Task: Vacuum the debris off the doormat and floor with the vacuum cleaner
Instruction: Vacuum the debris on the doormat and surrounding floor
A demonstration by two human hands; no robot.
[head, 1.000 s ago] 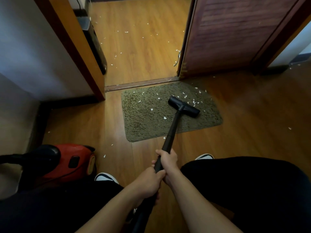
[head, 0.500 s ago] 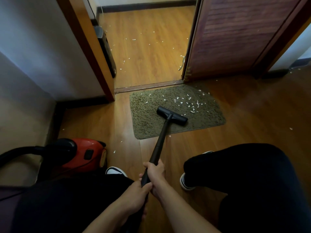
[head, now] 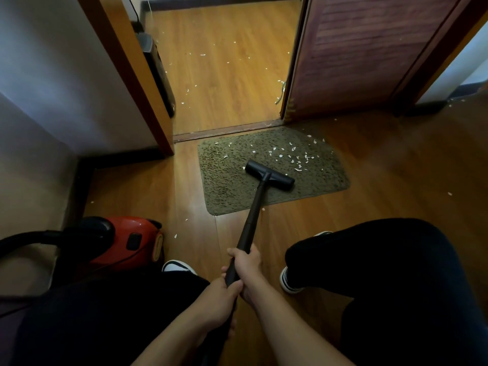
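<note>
A brownish-green doormat (head: pixel 232 186) lies on the wooden floor before the doorway. Several white debris bits (head: pixel 295 157) are scattered over its far right part. The black vacuum head (head: pixel 269 175) rests on the middle of the mat, just short of those bits. Its black wand (head: pixel 250 220) runs back to me. My right hand (head: pixel 247 264) grips the wand higher up, and my left hand (head: pixel 219 299) grips it just below. The red vacuum cleaner body (head: pixel 132 241) stands on the floor at my left.
More white bits (head: pixel 203 55) lie on the floor beyond the threshold and a few lie near the mat (head: pixel 175 235). An open brown door (head: pixel 356 56) stands at the right, a door frame (head: pixel 137 83) and wall at the left. My shoes (head: pixel 287 281) and dark trousers fill the foreground.
The vacuum head was pulled back from the far right of the mat to its middle. My right leg stepped forward and the view shifted a little.
</note>
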